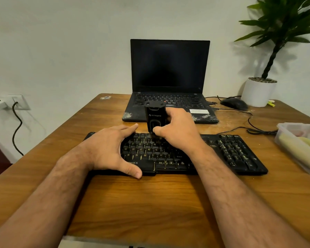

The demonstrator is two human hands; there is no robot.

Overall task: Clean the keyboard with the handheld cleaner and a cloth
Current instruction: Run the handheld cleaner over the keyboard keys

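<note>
A black keyboard (227,153) with yellow lettering lies across the wooden table (141,203) in front of me. My right hand (177,129) grips a black handheld cleaner (154,115), held upright with its lower end down on the upper key rows. My left hand (107,149) rests flat over the keyboard's left part, fingers straight toward the back edge and thumb at the front edge. No cloth is visible.
An open black laptop (170,68) with a dark screen stands behind the keyboard. A black mouse (233,103) and cables lie at the back right beside a white plant pot (258,93). A clear plastic box (301,145) sits at the right edge. A wall socket (16,102) is at the left.
</note>
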